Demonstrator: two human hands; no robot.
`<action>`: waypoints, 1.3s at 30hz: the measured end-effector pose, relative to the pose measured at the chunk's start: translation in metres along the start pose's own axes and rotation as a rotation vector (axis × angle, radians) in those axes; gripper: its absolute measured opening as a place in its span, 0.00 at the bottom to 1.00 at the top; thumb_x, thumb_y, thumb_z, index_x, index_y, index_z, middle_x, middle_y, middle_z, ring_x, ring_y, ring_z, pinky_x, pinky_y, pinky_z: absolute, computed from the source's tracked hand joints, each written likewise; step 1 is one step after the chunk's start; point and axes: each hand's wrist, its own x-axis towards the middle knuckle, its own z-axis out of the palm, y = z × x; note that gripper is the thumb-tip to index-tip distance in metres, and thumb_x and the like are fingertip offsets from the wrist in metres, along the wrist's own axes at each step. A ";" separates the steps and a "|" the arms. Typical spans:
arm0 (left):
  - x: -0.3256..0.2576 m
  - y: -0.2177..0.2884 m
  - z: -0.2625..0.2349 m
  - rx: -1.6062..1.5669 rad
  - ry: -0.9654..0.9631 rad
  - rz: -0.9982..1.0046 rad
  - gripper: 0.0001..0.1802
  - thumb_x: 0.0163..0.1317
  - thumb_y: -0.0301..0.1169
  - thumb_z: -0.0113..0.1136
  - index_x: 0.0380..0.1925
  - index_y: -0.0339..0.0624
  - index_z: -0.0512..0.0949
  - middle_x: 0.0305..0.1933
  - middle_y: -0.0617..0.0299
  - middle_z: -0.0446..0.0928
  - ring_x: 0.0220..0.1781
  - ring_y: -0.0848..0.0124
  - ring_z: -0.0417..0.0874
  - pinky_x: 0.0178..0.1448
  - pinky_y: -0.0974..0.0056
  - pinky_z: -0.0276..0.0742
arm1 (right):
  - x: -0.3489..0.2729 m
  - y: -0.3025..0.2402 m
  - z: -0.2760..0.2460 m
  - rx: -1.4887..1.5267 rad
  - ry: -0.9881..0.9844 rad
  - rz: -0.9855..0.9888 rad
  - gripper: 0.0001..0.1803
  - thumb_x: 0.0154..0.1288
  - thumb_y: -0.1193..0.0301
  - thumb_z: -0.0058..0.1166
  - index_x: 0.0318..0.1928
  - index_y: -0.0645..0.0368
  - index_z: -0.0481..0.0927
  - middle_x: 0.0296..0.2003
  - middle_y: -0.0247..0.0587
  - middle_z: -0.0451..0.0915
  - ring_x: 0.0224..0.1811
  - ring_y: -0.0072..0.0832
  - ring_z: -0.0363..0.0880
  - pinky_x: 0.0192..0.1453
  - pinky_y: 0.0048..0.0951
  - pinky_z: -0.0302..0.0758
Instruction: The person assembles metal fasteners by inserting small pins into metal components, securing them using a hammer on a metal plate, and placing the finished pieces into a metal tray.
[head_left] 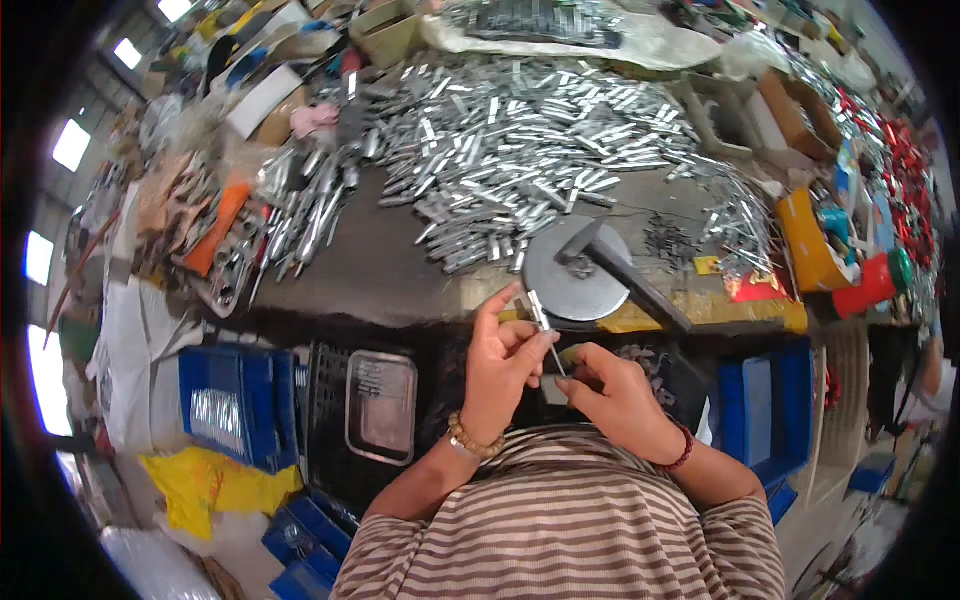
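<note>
Just in front of my body, at the bench's near edge, my left hand (503, 362) pinches a small silver metal tube with a thin rod (538, 308) between thumb and fingers. The tube end points up and away from me. Closed on the rod's lower end is my right hand (618, 395), whose fingertips partly hide it. Beyond both hands lies a round grey metal disc (550, 285). A hammer (625, 270) rests across it, with the handle slanting toward the near right edge. A large pile of silver metal tubes (530, 130) covers the far bench.
Thin metal rods (740, 230) and small dark pins (668, 238) lie right of the hammer. Wrenches and an orange-handled tool (217, 228) are at left. Below the bench stand blue bins (212, 400), a metal tray (382, 408) and another blue bin (765, 410).
</note>
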 end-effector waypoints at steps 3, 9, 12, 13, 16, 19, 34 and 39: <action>-0.007 0.003 -0.011 -0.061 0.067 0.030 0.35 0.71 0.22 0.66 0.74 0.41 0.61 0.38 0.62 0.82 0.26 0.82 0.74 0.27 0.75 0.69 | 0.004 -0.005 0.004 -0.065 -0.008 -0.101 0.15 0.70 0.71 0.67 0.51 0.64 0.79 0.28 0.42 0.84 0.29 0.26 0.83 0.34 0.32 0.77; -0.029 -0.012 -0.090 0.012 0.420 0.111 0.29 0.72 0.24 0.65 0.69 0.40 0.66 0.38 0.63 0.81 0.26 0.82 0.73 0.27 0.75 0.67 | 0.028 0.019 -0.027 0.235 0.190 -0.001 0.17 0.75 0.74 0.62 0.61 0.62 0.80 0.40 0.32 0.84 0.34 0.17 0.80 0.36 0.21 0.76; -0.041 -0.070 -0.167 0.065 0.677 0.004 0.25 0.67 0.25 0.70 0.61 0.37 0.74 0.41 0.64 0.80 0.30 0.81 0.77 0.30 0.75 0.73 | 0.034 0.028 -0.034 0.258 0.203 0.045 0.20 0.75 0.76 0.59 0.65 0.62 0.79 0.40 0.31 0.83 0.33 0.14 0.79 0.35 0.18 0.75; -0.048 -0.117 -0.208 0.194 0.803 0.090 0.21 0.66 0.24 0.71 0.57 0.36 0.76 0.39 0.63 0.80 0.30 0.79 0.78 0.30 0.72 0.75 | 0.035 0.025 -0.032 0.245 0.199 0.044 0.20 0.75 0.76 0.59 0.65 0.62 0.79 0.40 0.31 0.82 0.33 0.14 0.78 0.35 0.18 0.75; -0.086 -0.239 -0.317 0.496 1.080 0.058 0.11 0.64 0.21 0.71 0.45 0.36 0.81 0.35 0.60 0.80 0.27 0.73 0.81 0.29 0.66 0.79 | 0.038 0.019 -0.029 0.225 0.159 0.045 0.20 0.76 0.77 0.58 0.65 0.62 0.79 0.39 0.30 0.81 0.32 0.14 0.78 0.34 0.19 0.75; -0.087 -0.242 -0.339 0.287 0.936 -0.303 0.13 0.65 0.19 0.68 0.47 0.38 0.78 0.36 0.57 0.81 0.25 0.71 0.82 0.27 0.64 0.78 | 0.036 0.030 -0.031 0.207 0.201 0.014 0.20 0.77 0.74 0.58 0.66 0.61 0.79 0.38 0.31 0.81 0.31 0.15 0.78 0.33 0.18 0.74; -0.089 -0.260 -0.403 -0.228 1.048 -0.217 0.08 0.69 0.22 0.62 0.46 0.42 0.77 0.33 0.58 0.78 0.24 0.69 0.79 0.26 0.63 0.76 | 0.035 0.026 -0.028 0.301 0.222 0.010 0.16 0.75 0.77 0.61 0.60 0.63 0.80 0.40 0.32 0.83 0.34 0.15 0.80 0.36 0.20 0.80; -0.032 -0.197 -0.337 0.839 1.171 0.504 0.07 0.73 0.30 0.65 0.38 0.38 0.80 0.33 0.63 0.79 0.28 0.73 0.77 0.33 0.67 0.73 | 0.036 0.027 -0.025 0.348 0.157 0.064 0.11 0.75 0.78 0.60 0.55 0.64 0.81 0.37 0.32 0.83 0.35 0.15 0.80 0.38 0.20 0.78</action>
